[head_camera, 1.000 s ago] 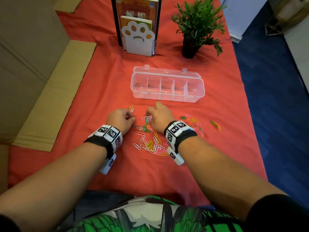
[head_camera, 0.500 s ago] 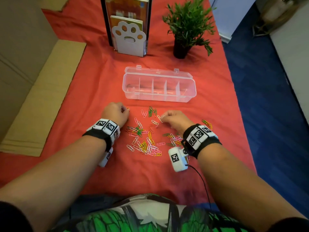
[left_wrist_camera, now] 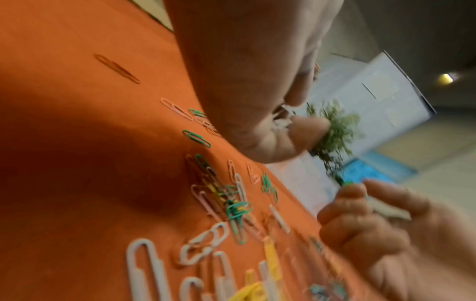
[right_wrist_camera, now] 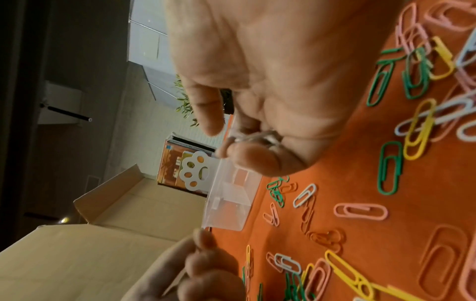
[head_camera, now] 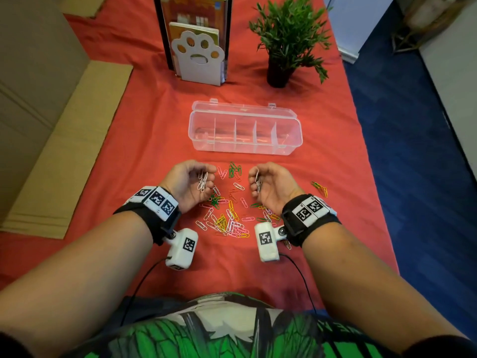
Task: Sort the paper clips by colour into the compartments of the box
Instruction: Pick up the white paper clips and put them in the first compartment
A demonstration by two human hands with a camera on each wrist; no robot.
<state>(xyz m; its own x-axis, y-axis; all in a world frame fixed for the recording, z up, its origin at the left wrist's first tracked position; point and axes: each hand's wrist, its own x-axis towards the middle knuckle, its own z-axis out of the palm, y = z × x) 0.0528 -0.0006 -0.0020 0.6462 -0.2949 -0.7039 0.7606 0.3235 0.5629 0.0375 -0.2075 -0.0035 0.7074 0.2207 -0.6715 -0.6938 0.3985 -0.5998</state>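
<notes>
A: Biggest first?
B: The red cloth (head_camera: 144,140), and on it the clear box (head_camera: 245,133), lid back, five compartments in a row, nothing seen in them.
A: Behind the box?
B: A paw bookend (head_camera: 198,60) with books to the far left, a potted plant (head_camera: 286,40) to the far right. Cardboard (head_camera: 51,140) lies well left of the box.
A: The hands?
B: Both just on the near side of the box, palms turned in toward each other. The left hand (head_camera: 188,184) has its fingers curled, pinching a small bunch of white clips (head_camera: 202,180). The right hand (head_camera: 273,186) is curled too, thumb and fingertips pinching a few pale clips (head_camera: 257,180).
A: And the loose ones?
B: The pile (head_camera: 229,215) lies scattered between the hands and nearer the person, mixed pink, green, yellow, white and orange. A green cluster (head_camera: 235,169) sits just before the box, a few more (head_camera: 320,188) to its right.
</notes>
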